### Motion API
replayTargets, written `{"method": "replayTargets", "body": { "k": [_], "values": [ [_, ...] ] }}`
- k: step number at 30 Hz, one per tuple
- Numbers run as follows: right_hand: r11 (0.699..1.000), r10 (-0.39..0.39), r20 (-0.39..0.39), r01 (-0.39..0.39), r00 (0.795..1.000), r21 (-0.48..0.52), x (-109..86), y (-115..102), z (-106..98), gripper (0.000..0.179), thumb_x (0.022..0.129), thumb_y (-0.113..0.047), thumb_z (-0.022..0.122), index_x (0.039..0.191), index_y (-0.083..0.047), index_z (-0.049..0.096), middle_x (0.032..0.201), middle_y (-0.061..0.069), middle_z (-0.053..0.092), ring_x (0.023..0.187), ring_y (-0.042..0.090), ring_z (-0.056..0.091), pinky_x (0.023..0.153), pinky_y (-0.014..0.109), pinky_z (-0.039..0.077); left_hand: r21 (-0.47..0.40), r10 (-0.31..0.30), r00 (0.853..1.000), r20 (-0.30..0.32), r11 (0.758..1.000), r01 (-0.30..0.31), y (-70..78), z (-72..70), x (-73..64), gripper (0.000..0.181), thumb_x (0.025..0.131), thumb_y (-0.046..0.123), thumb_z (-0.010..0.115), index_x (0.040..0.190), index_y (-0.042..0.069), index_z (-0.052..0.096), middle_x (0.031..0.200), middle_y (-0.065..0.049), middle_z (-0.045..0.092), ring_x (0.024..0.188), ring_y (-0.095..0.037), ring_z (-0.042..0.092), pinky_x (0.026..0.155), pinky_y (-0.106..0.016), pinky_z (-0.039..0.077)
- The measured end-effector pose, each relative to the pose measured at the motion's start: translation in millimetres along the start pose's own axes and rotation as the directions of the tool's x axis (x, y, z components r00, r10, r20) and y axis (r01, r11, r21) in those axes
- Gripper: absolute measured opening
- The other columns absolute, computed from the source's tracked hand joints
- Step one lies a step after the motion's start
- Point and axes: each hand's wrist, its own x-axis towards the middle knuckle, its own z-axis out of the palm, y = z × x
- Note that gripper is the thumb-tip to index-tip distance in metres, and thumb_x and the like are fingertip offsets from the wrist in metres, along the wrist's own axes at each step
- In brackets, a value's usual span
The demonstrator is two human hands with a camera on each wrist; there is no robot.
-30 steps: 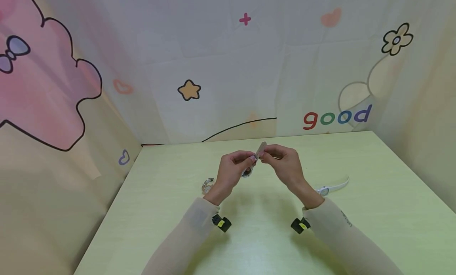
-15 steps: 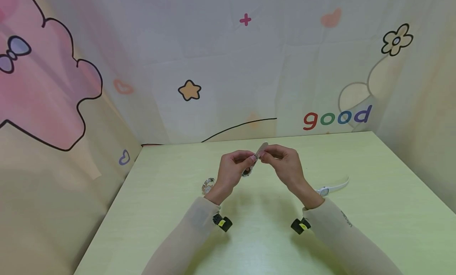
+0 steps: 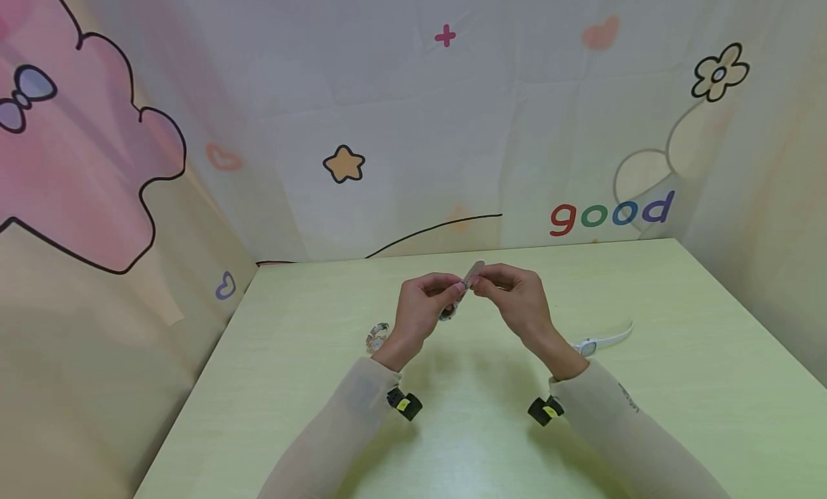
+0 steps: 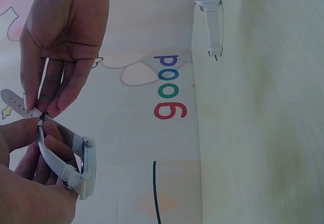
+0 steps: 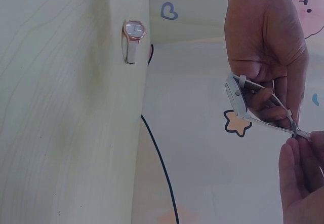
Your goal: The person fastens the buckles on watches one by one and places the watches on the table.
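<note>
Above the table, a white wristwatch (image 5: 235, 100) is held between the two hands, its strap bent into a loop. My left hand (image 3: 416, 305) grips the strap near the buckle (image 4: 43, 116), with fingers reaching inside the loop. With thumb and fingers, my right hand (image 3: 520, 298) pinches the holed strap end (image 4: 17, 102), which sticks out past the buckle. In the right wrist view the watch case hangs below the left palm, its face turned sideways. How far the strap is through the buckle is partly hidden by fingertips.
On the light table (image 3: 491, 427), a rose-gold watch (image 3: 377, 337) with a looped strap lies beside the left wrist. A second white watch (image 3: 588, 347) lies by the right wrist, its strap stretched to the right. A printed curtain (image 3: 400, 126) hangs behind the table.
Both hands stay almost in place around the watch. The protruding strap end shifts slightly and shows a little lower between the fingers.
</note>
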Motion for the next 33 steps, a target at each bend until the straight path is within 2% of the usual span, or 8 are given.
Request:
{"method": "replayTargets", "body": {
  "k": [8, 15, 19, 22, 28, 33],
  "values": [
    [0.999, -0.016, 0.001, 0.016, 1.000, -0.045, -0.9, 0.2, 1.0, 0.017, 0.091, -0.014, 0.071, 0.102, -0.002, 0.075, 0.101, 0.014, 0.074, 0.080, 0.005, 0.071, 0.078, 0.020, 0.057, 0.012, 0.006, 1.000, -0.003, 1.000, -0.006, -0.8, -1.1, -0.1, 0.018, 0.090, 0.022, 0.073, 0.101, 0.008, 0.075, 0.090, -0.007, 0.074, 0.072, -0.011, 0.062, 0.066, -0.024, 0.052],
    [0.997, -0.018, 0.004, 0.019, 1.000, -0.070, -1.7, -0.4, 1.9, 0.015, 0.091, -0.015, 0.071, 0.101, -0.005, 0.076, 0.102, 0.014, 0.074, 0.081, 0.006, 0.070, 0.077, 0.021, 0.056, 0.011, 0.013, 1.000, -0.007, 1.000, -0.013, -2.6, -1.3, 0.7, 0.018, 0.090, 0.021, 0.073, 0.101, 0.007, 0.075, 0.089, -0.006, 0.074, 0.071, -0.011, 0.063, 0.066, -0.023, 0.053],
    [0.996, 0.002, 0.007, -0.001, 1.000, -0.090, -2.1, 0.4, 2.1, 0.017, 0.091, -0.018, 0.071, 0.103, -0.006, 0.075, 0.104, 0.012, 0.074, 0.084, 0.005, 0.070, 0.077, 0.021, 0.056, 0.002, -0.005, 1.000, -0.007, 1.000, 0.005, -2.0, -1.5, 1.1, 0.017, 0.090, 0.021, 0.073, 0.100, 0.008, 0.075, 0.089, -0.006, 0.074, 0.072, -0.012, 0.063, 0.066, -0.023, 0.053],
    [0.995, 0.014, 0.010, -0.013, 1.000, -0.102, -2.1, 1.2, 2.1, 0.020, 0.092, -0.021, 0.071, 0.105, -0.007, 0.075, 0.106, 0.012, 0.074, 0.087, 0.003, 0.069, 0.078, 0.021, 0.055, -0.018, -0.034, 0.999, -0.004, 0.999, 0.034, -1.4, -1.9, 1.5, 0.017, 0.090, 0.022, 0.073, 0.101, 0.009, 0.075, 0.091, -0.006, 0.075, 0.074, -0.012, 0.064, 0.068, -0.024, 0.054],
    [0.999, -0.003, 0.048, 0.005, 0.999, -0.053, -0.7, 3.6, 3.0, 0.023, 0.092, -0.018, 0.070, 0.110, -0.003, 0.073, 0.112, 0.015, 0.071, 0.097, 0.005, 0.066, 0.087, 0.020, 0.055, -0.103, -0.075, 0.997, 0.020, 0.992, 0.077, 0.1, -3.4, 1.7, 0.017, 0.090, 0.019, 0.072, 0.103, 0.007, 0.074, 0.096, -0.006, 0.075, 0.081, -0.012, 0.071, 0.079, -0.026, 0.056],
    [0.999, 0.007, 0.088, -0.003, 0.996, -0.050, -0.8, 4.5, 2.6, 0.026, 0.092, -0.018, 0.070, 0.114, -0.004, 0.071, 0.116, 0.014, 0.070, 0.105, 0.010, 0.066, 0.091, 0.024, 0.055, -0.183, -0.076, 0.995, 0.060, 0.979, 0.086, 1.2, -5.0, 2.6, 0.019, 0.092, 0.017, 0.069, 0.105, 0.003, 0.072, 0.092, -0.002, 0.074, 0.083, -0.012, 0.070, 0.076, -0.024, 0.053]
  ]
}}
